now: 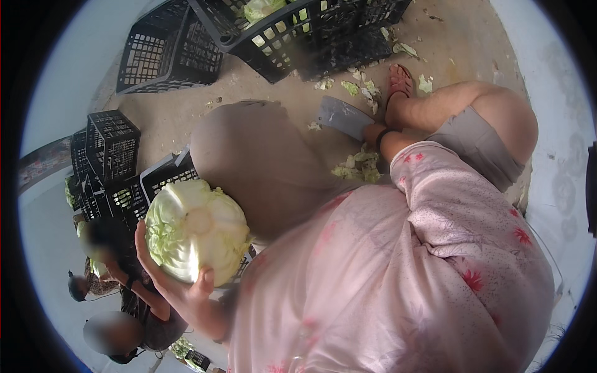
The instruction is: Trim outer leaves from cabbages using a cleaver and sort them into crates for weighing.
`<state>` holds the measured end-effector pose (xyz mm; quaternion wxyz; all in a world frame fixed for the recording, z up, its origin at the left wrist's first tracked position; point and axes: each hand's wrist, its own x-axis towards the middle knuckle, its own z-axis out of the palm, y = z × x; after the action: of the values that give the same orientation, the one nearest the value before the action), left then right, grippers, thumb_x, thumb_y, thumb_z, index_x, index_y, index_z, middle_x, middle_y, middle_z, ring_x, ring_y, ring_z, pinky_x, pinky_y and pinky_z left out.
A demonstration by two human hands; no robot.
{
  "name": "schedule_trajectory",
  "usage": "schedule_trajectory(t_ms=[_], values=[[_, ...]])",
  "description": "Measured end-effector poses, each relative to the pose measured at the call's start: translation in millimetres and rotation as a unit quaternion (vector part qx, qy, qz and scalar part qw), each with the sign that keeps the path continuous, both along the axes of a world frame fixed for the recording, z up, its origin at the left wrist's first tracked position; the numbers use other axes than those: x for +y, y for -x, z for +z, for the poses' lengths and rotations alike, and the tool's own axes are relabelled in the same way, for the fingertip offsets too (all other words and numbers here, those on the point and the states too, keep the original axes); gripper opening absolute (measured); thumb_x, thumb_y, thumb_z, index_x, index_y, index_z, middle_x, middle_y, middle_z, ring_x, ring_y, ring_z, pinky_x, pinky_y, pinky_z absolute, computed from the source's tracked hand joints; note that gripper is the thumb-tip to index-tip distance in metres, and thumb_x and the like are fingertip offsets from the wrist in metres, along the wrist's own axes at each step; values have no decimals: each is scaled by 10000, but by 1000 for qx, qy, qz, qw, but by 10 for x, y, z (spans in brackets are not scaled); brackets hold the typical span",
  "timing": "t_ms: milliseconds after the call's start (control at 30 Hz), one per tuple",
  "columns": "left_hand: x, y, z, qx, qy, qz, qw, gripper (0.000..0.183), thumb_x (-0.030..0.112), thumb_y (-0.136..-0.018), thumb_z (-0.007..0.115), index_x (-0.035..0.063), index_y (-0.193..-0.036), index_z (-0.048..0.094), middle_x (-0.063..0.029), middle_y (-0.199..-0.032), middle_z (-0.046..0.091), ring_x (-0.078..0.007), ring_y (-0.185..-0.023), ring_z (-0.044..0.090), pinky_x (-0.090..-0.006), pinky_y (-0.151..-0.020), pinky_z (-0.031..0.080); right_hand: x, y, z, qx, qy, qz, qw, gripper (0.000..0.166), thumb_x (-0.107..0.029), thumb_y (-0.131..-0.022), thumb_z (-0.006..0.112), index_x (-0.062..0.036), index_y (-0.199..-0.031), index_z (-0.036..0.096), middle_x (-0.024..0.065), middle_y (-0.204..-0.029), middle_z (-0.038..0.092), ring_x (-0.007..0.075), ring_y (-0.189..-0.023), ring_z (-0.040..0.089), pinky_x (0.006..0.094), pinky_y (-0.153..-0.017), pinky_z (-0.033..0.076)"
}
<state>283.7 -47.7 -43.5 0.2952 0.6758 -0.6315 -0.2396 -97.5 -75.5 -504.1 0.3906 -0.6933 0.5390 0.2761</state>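
On the left of the head view, my left hand [186,293] grips a pale green cabbage [198,231], its cut stem end turned up toward the camera. Farther right, beside my sandalled foot, my right hand [374,135] is at the end of a wide-bladed cleaver [344,115]. The cleaver's handle is hidden in that hand, and its flat blade is low over the floor. Loose cabbage leaves [359,165] lie just below the blade.
A large black plastic crate [317,42] with cabbages stands at the top, with another black crate [172,56] to its left. More crates [112,144] are stacked at left. Co-workers [154,326] sit at lower left, one near a cabbage. Leaf scraps [406,49] litter the floor.
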Motion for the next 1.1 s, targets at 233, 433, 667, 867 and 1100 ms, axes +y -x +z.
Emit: schedule_trajectory(t_ms=[233,433,667,867,1100], values=[[-54,191,-26,99,-3,32,995,1121,490,-537,840,-44,-1384,334,-174,-1276,475,-264,-1169,496,-379,-992,398,10,-135,362,3,16,-15,1000,259,-159,-763,604,-60,-980,704,184,-998,678,333,-968,653,427,-838,520],[-121,60,-43,169,-20,2,985,1051,447,-547,854,-39,-1353,388,-159,-1211,537,-243,-1123,539,-348,-972,428,111,113,-310,-37,56,25,997,310,-153,-697,636,-68,-987,703,184,-1007,674,340,-953,652,419,-853,518],[5,38,47,120,-40,14,992,1070,467,-554,856,-9,-1379,368,-156,-1232,515,-255,-1148,523,-368,-987,415,-162,-227,434,-76,60,-42,994,282,-256,-708,668,-67,-914,710,204,-950,674,344,-916,650,400,-807,516],[60,-69,204,-47,-22,-96,994,1196,570,-489,861,30,-1413,329,-200,-1312,412,-338,-1235,442,-430,-1025,383,-556,-598,1887,-206,43,-73,975,399,-288,-765,624,96,-870,615,235,-811,653,330,-705,659,406,-619,506],[259,-17,287,-127,-8,-124,984,1195,572,-424,877,38,-1379,396,-183,-1219,473,-346,-1164,492,-453,-996,409,-369,-693,2922,-233,40,-234,943,358,-223,-790,629,87,-961,576,185,-739,612,303,-658,647,428,-608,493]])
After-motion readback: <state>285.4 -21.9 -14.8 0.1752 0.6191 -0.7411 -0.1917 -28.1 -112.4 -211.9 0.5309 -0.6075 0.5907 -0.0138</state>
